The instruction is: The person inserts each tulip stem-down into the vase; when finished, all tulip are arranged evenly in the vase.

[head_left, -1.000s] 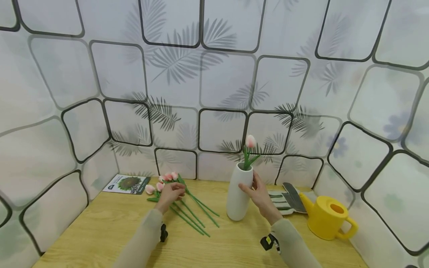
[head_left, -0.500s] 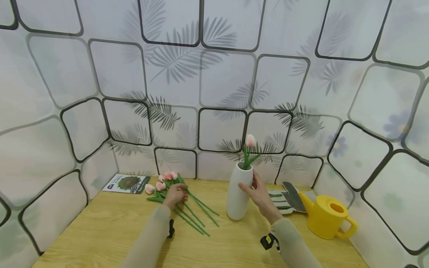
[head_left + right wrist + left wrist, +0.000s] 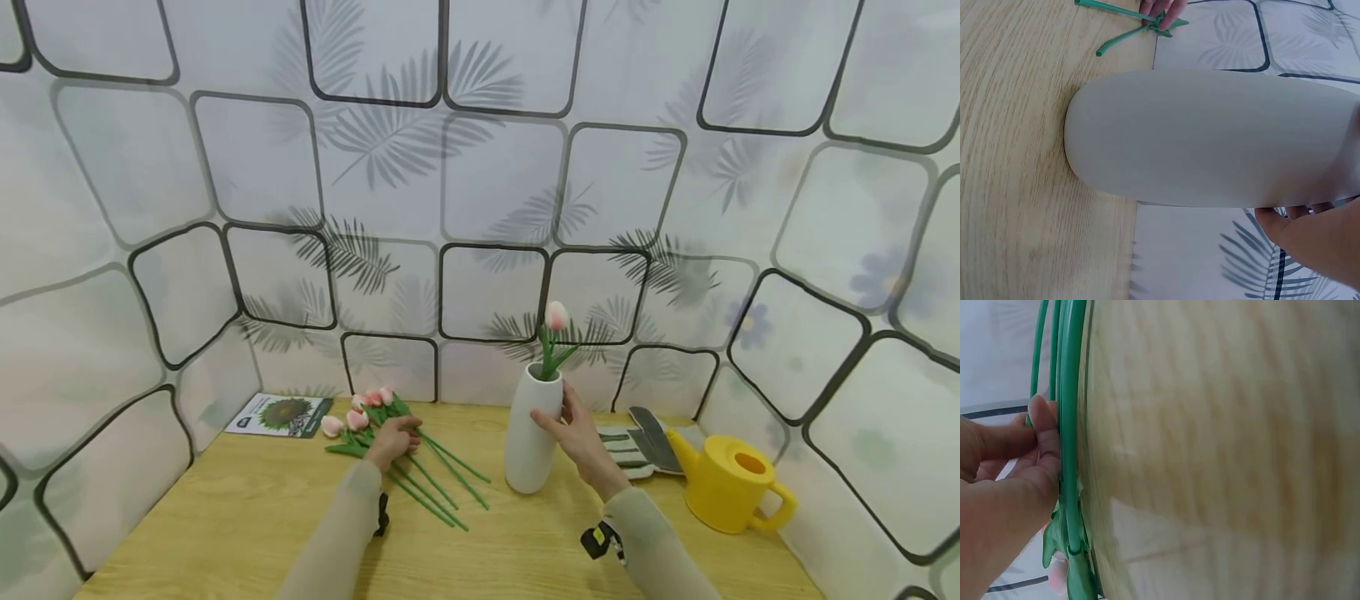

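Note:
Several pink artificial tulips [image 3: 357, 419] lie on the table at left, their green stems [image 3: 431, 492] fanned toward the front. My left hand [image 3: 392, 443] is over them; in the left wrist view its thumb and a finger [image 3: 1005, 442] pinch one thin green stem, beside thicker stems [image 3: 1071, 425]. A white vase [image 3: 527, 450] stands upright right of the tulips, with one pink tulip [image 3: 557, 317] in its mouth. Around the vase's upper right side curls my right hand [image 3: 581, 437], thumb in front and fingers mostly hidden behind.
Behind the right hand lie striped gloves [image 3: 624, 450] and a dark trowel-like blade [image 3: 656, 442]. A yellow watering can [image 3: 727, 487] stands at far right. A seed packet [image 3: 279, 414] with a flower picture lies at back left. Patterned walls [image 3: 495, 183] enclose the table [image 3: 465, 562].
My left hand has moved a little to the right over the tulips and its fingers have closed in on the stems. The right hand and the vase have stayed in place.

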### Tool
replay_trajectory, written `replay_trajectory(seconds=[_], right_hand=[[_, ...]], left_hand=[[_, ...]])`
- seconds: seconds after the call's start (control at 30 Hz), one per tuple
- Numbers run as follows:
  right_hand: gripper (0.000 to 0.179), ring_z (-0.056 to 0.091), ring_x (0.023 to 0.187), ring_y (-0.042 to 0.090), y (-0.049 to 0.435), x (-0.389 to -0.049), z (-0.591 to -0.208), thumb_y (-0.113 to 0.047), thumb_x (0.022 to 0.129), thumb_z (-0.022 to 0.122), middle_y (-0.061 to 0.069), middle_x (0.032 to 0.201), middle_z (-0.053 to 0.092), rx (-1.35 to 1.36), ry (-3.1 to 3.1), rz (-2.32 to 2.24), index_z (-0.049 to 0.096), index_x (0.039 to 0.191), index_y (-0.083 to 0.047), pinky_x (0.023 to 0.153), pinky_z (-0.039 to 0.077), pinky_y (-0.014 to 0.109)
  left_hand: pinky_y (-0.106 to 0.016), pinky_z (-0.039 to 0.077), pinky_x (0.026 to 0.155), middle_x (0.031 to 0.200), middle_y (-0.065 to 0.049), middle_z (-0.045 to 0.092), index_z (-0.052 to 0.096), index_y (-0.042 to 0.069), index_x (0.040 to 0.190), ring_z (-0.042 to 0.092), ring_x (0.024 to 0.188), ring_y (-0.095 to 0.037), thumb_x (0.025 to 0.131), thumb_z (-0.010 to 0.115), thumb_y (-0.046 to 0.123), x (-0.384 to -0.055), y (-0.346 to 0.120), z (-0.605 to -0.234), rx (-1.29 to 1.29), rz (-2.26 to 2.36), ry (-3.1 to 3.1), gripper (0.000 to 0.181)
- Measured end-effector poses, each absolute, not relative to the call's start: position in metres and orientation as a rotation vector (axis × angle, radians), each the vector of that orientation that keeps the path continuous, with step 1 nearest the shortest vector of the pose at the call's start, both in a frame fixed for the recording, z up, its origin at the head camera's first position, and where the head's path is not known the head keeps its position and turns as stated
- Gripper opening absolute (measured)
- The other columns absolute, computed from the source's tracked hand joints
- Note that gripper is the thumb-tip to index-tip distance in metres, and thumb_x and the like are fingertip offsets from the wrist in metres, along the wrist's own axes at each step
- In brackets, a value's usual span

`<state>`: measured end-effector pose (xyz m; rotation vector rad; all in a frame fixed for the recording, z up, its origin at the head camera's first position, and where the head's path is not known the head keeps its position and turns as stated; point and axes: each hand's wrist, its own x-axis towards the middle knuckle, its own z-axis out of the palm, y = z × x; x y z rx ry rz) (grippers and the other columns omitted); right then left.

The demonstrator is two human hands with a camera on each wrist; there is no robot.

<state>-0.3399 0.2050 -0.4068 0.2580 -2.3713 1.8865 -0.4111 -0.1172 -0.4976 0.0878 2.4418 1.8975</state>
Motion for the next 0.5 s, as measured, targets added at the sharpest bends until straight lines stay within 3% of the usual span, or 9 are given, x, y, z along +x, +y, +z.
replay_trajectory(seconds=[0.2,0.5], right_hand=[[0.090,0.031,0.145,0.035,0.2050,-0.3411,-0.4092,-0.036,0.089,0.073,0.010,0.157,0.032,0.245,-2.369,1.897,0.017,0.158,-0.021,0.117,0.027,0.057],[0.091,0.030,0.146,0.036,0.2059,-0.3422,-0.4094,-0.038,0.088,0.073,0.011,0.158,0.031,0.239,-2.379,1.879,0.016,0.158,-0.021,0.117,0.026,0.058]], left_hand=[[-0.032,0.058,0.067,0.108,-0.031,0.065,0.057,-0.018,0.121,0.067,0.073,-0.020,0.086,0.058,-0.010,-0.4059,-0.1198,-0.4955,0.067,1.935,2.521,0.035],[-0.040,0.059,0.082,0.103,-0.024,0.066,0.056,-0.015,0.119,0.068,0.080,-0.018,0.091,0.065,0.001,-0.4006,-0.1172,-0.4896,-0.091,2.200,2.404,0.033]])
